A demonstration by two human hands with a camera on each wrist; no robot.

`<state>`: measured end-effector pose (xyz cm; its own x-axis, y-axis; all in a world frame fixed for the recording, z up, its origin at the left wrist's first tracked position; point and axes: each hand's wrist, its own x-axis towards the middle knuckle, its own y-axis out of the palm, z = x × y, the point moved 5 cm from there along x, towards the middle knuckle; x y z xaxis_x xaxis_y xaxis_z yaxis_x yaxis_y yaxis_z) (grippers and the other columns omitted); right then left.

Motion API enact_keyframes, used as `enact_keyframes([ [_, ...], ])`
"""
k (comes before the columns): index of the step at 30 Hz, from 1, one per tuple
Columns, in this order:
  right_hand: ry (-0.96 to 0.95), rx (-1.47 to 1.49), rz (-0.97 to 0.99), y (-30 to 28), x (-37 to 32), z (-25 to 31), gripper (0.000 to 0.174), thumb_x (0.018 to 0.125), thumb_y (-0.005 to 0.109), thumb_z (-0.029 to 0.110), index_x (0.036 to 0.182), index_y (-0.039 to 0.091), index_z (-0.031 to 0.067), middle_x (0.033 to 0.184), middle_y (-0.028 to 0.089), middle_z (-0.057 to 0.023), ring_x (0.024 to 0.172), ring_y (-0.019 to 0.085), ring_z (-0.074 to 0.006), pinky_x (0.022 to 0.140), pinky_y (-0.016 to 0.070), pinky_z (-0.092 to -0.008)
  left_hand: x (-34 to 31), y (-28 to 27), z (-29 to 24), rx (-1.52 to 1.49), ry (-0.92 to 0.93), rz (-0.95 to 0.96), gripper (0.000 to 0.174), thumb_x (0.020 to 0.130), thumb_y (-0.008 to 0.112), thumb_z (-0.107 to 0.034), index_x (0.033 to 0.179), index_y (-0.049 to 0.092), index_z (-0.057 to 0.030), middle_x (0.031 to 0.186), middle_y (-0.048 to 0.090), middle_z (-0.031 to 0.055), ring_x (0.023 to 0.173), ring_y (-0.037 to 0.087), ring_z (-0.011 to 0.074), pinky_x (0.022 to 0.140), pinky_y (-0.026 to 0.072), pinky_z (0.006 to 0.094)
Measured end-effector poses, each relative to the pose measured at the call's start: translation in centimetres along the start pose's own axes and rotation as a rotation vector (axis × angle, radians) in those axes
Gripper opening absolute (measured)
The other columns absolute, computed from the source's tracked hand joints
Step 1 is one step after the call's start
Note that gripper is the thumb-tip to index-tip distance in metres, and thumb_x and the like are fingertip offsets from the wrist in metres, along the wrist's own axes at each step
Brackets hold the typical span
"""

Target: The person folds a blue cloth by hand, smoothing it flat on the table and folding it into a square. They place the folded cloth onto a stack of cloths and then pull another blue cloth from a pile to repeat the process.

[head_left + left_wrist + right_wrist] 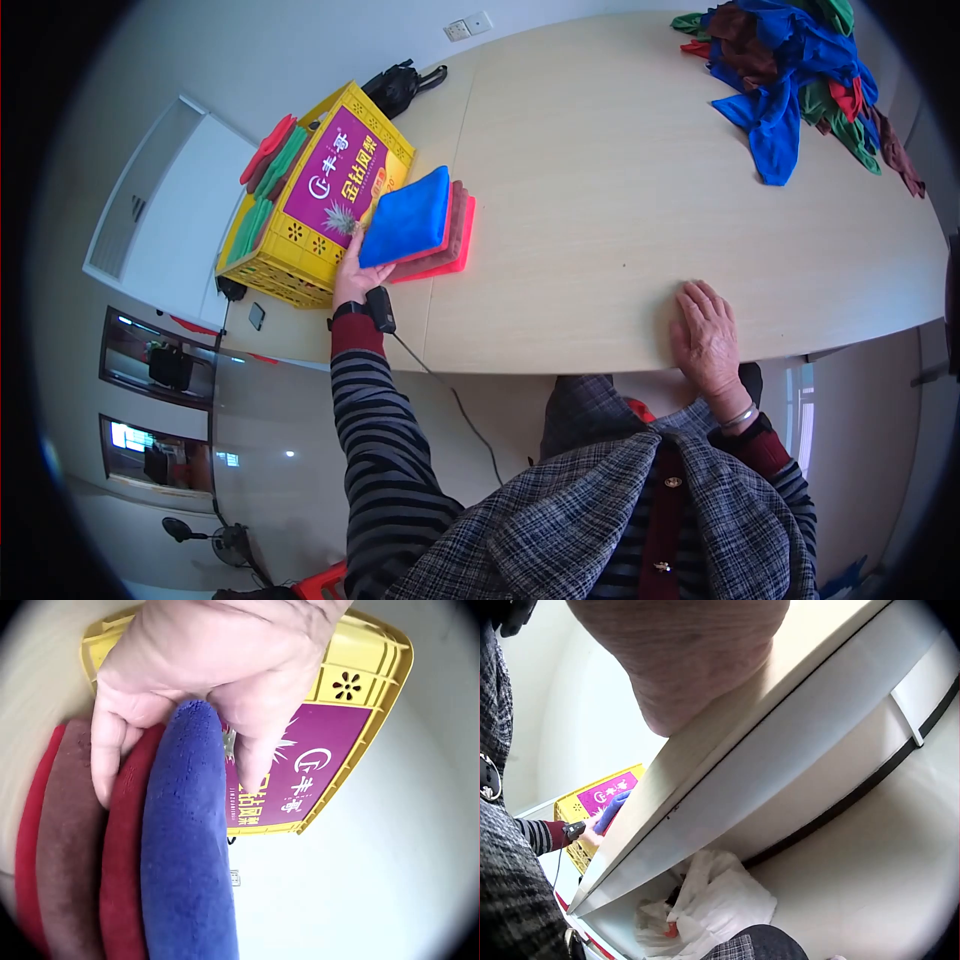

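My left hand (352, 272) grips a folded blue cloth (408, 215) by its edge, together with a folded red cloth (129, 847) lying against it. In the left wrist view the thumb and fingers are on opposite sides of this pair. Beside them are a folded brown cloth (71, 840) and another red cloth (34, 840), outside the grip. Right behind the hand stands a yellow crate (290, 270) with a purple label and folded cloths inside. My right hand (708, 335) rests on the table near its front edge, fingers relaxed, holding nothing.
Green folded cloths (250, 230) and a red one (268, 148) stick up from the crate. A loose pile of coloured cloths (790, 80) lies at the table's far right. Behind the crate sits a black bag (395, 90). A cable (455, 400) hangs from my left wrist.
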<state>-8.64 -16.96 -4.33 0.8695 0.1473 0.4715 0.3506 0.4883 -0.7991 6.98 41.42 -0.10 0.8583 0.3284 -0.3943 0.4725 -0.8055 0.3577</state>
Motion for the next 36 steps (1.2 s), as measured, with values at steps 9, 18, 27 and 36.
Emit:
enact_keyframes([
  [9,0.036,-0.019,0.041,0.4,0.0,0.6,0.041,0.084,0.063,0.009,0.125,0.061,0.0004,0.134,0.059,-0.0164,0.131,0.051,-0.0364,0.111,0.0396,-0.0475,4.1,1.2,-2.7,0.518,-0.096,0.054,0.055,0.089,0.078,-0.033,0.134,0.058,-0.0072,0.125,0.067,0.0122,0.107,0.067,0.0265,0.094,0.0561,0.0442],
  [18,0.07,-0.054,0.063,0.8,1.0,0.7,0.04,0.086,0.063,0.01,0.125,0.061,-0.0005,0.135,0.059,-0.0167,0.132,0.05,-0.037,0.112,0.0391,-0.0476,7.0,1.6,-2.6,0.448,-0.055,0.217,0.057,0.087,0.08,-0.022,0.135,0.057,-0.0037,0.124,0.067,0.0114,0.106,0.068,0.0247,0.096,0.055,0.0388],
  [27,0.053,-0.064,0.068,0.9,1.2,0.8,0.04,0.088,0.062,0.011,0.126,0.06,-0.0002,0.136,0.058,-0.0166,0.133,0.049,-0.0366,0.112,0.0385,-0.047,5.6,4.0,-4.0,0.504,0.223,0.296,0.065,0.087,0.076,-0.017,0.146,0.048,-0.0077,0.137,0.058,0.0111,0.122,0.059,0.0254,0.103,0.0496,0.0413],
  [36,0.077,-0.068,0.087,1.1,0.9,0.4,0.039,0.089,0.061,0.012,0.126,0.061,0.0001,0.136,0.058,-0.0162,0.134,0.049,-0.0358,0.113,0.0381,-0.0472,9.7,0.1,-1.8,0.449,0.006,0.307,0.062,0.09,0.073,-0.018,0.145,0.048,-0.0049,0.131,0.062,0.0138,0.116,0.062,0.024,0.099,0.0522,0.0394],
])
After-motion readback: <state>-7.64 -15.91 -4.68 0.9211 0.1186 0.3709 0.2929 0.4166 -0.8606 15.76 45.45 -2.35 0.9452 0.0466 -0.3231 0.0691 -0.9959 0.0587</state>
